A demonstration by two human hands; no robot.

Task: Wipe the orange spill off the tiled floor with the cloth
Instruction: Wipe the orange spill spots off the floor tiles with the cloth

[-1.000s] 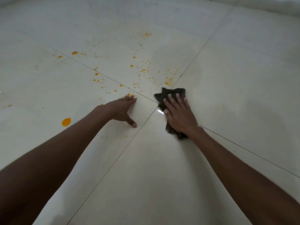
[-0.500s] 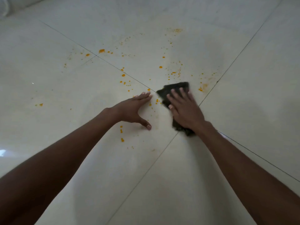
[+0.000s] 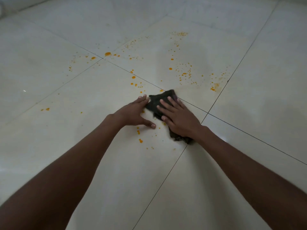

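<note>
Both bare arms reach forward; the left hand (image 3: 135, 112) lies flat with fingers straight and thumb splayed, the right hand (image 3: 178, 118) palm-down, fingers spread

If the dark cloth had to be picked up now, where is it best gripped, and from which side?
Probably the far corner of the cloth, approached from beyond the fingertips: it lies flat and exposed there, while the right hand presses its middle and the left hand rests against its left edge.
</note>
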